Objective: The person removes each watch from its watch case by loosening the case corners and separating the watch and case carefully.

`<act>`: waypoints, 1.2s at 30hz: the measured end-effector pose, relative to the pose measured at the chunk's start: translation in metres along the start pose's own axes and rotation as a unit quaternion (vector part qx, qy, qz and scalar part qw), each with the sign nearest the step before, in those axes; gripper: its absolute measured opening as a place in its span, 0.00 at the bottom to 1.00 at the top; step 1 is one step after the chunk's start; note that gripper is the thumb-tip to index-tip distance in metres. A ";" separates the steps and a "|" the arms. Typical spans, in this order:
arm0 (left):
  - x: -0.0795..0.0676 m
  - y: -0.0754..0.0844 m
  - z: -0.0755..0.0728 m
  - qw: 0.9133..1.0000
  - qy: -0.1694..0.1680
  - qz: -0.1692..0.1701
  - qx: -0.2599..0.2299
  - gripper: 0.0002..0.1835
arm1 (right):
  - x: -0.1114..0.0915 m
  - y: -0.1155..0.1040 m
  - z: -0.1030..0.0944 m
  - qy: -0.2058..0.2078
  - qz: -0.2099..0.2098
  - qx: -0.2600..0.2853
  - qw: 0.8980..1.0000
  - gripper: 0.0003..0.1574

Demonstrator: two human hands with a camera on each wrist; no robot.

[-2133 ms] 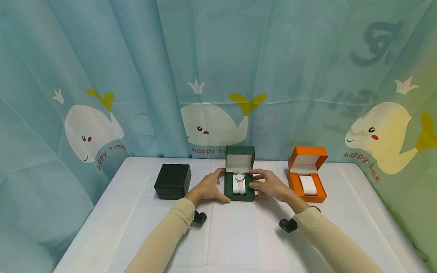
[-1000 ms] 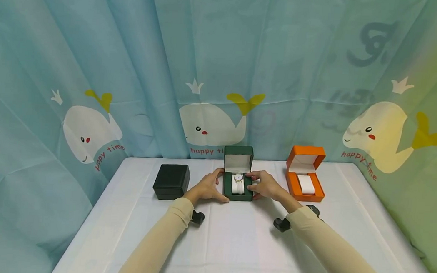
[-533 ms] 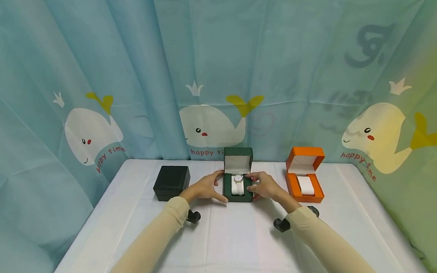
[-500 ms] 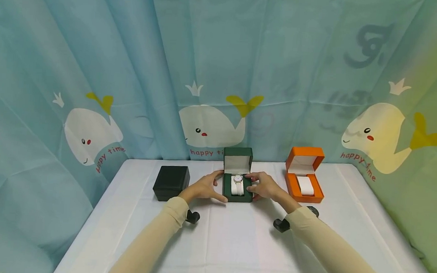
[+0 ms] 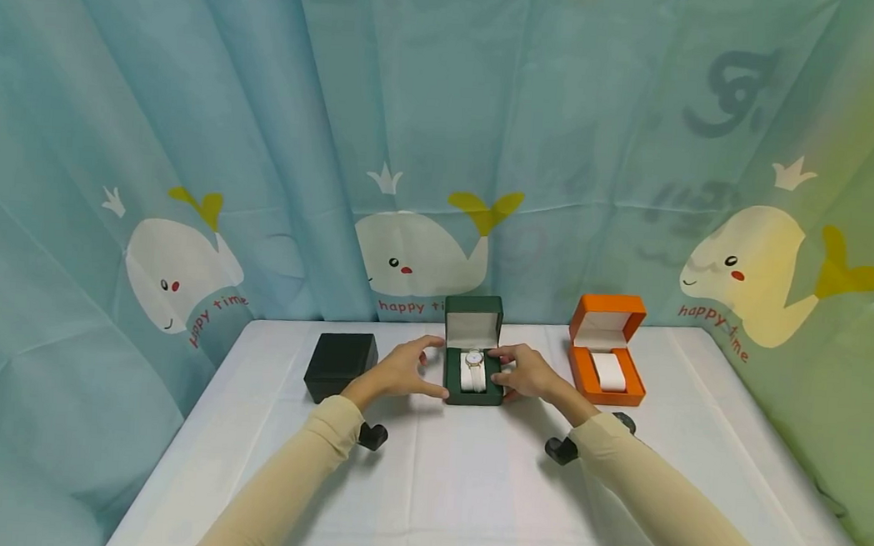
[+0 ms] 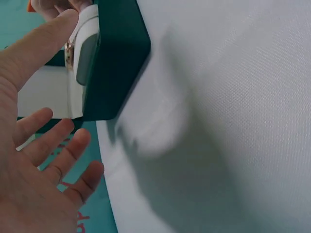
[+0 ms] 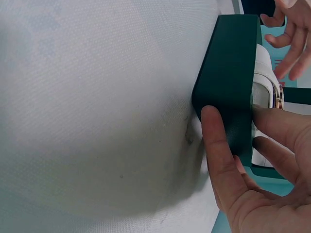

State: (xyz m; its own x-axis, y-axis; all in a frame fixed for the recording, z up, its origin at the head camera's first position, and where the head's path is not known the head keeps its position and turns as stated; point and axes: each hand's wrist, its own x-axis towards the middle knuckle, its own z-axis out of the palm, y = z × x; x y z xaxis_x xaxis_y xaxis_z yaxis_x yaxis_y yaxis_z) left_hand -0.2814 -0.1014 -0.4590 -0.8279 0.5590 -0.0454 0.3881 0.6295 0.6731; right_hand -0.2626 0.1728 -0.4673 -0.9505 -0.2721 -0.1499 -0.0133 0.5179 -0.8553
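Observation:
A green watch box [image 5: 472, 400] stands with its lid up at the middle of the table's far side. Inside lies a wristwatch [image 5: 474, 360] with a white strap, wrapped on a white cushion. My right hand [image 5: 527, 374] pinches the box's right wall, some fingertips over the rim and one finger along the outside, as the right wrist view shows. On the other side my left hand [image 5: 397, 369] is spread, its thumb and fingers pointing at the box's left side. In the left wrist view, its fingers [image 6: 73, 150] hold nothing.
To the left sits a closed black box [image 5: 342, 357], partly behind the left wrist. At the right an orange watch box [image 5: 583, 309] has its lid up and a white cushion [image 5: 609, 371] inside. A whale-printed curtain [image 5: 430, 139] hangs behind the white-covered table [image 5: 469, 492].
My left hand has drawn back to the left, away from the green box. Earlier, my right hand closed in on the box's right wall. The box and wristwatch keep their places.

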 end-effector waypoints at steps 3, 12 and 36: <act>0.001 0.003 0.000 1.000 0.001 0.017 0.014 0.52 | 0.001 0.001 0.000 0.002 0.001 -0.003 1.000 0.32; 0.003 0.007 0.005 0.998 0.003 0.050 0.038 0.48 | -0.001 0.003 0.001 0.000 0.002 -0.005 1.000 0.32; 0.032 0.019 0.020 0.989 0.014 0.081 0.124 0.35 | 0.001 0.001 0.000 0.001 0.001 -0.012 1.000 0.32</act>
State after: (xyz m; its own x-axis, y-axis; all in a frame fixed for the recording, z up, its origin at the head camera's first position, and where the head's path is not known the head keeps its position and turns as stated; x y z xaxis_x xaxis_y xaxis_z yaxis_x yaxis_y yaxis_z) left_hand -0.2926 -0.0605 -0.4623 -0.7565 0.6503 0.0697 0.6007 0.6487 0.4674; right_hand -0.2635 0.1738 -0.4683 -0.9511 -0.2696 -0.1508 -0.0187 0.5375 -0.8430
